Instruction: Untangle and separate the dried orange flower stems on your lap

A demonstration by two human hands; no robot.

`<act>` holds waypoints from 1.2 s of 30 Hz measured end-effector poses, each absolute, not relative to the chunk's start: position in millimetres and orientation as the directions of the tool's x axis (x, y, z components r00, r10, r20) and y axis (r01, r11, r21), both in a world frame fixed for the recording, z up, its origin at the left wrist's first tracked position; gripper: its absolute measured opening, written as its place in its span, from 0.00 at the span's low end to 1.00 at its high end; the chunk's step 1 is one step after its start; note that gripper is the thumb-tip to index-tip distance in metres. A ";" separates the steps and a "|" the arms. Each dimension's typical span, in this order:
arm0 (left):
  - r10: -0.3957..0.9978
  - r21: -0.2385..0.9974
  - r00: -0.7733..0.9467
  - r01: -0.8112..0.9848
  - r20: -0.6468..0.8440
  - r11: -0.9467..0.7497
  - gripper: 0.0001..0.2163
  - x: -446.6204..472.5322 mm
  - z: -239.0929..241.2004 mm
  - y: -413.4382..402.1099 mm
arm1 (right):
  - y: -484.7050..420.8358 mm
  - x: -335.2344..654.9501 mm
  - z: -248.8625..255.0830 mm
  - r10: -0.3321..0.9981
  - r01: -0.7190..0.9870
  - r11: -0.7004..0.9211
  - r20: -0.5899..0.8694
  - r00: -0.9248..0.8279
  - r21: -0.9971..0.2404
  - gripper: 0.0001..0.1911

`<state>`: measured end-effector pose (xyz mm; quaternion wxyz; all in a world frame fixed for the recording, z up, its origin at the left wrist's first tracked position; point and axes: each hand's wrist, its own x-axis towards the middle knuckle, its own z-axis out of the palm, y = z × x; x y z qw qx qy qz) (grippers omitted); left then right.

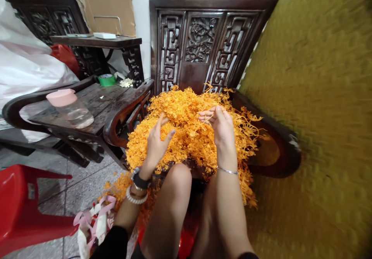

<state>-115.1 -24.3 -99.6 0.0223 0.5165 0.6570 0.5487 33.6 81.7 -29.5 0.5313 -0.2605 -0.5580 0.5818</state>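
Note:
A big heap of orange, frilly, flower-like pieces (186, 143) fills the seat of a dark carved wooden chair (193, 75) before my knees. Over the left part of the heap is my left hand (158, 141), thumb and fingers apart, with nothing held. My right hand (222, 125) is above the right part, palm turned inward. Its thumb presses towards the fingers, and a thin orange strand (207, 119) shows at the fingertips. How far that strand runs into the heap behind is hard to make out.
On the left, a dark wooden side table (95, 92) bears a pink-lidded water bottle (71, 108) and a green tape roll (107, 80). A red plastic stool (17, 204) and a pink-and-white bag (97, 222) are on the floor. A woven yellow-brown mat (314, 96) stands at right.

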 end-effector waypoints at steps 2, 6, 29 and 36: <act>0.816 0.841 -0.372 0.489 0.442 -0.233 0.19 -84.5 -90.8 -23.7 | 82.2 35.8 -29.8 0.890 -0.316 0.205 0.310 -0.333 -0.926 0.12; 0.916 0.949 -0.255 0.144 0.309 -0.280 0.16 -33.2 -88.0 -15.9 | 84.8 48.6 -27.3 0.890 -0.365 0.152 0.288 -0.355 -0.919 0.09; 0.838 0.955 -0.524 0.298 0.155 0.010 0.15 -64.7 -121.6 -105.9 | 31.0 97.6 8.8 0.774 -0.542 0.141 0.433 -0.461 -0.828 0.16; 0.469 0.701 -0.738 0.648 0.485 0.296 0.17 -177.2 -122.8 -59.5 | 33.7 102.7 10.5 0.778 -0.892 -0.023 0.552 -0.299 -0.451 0.11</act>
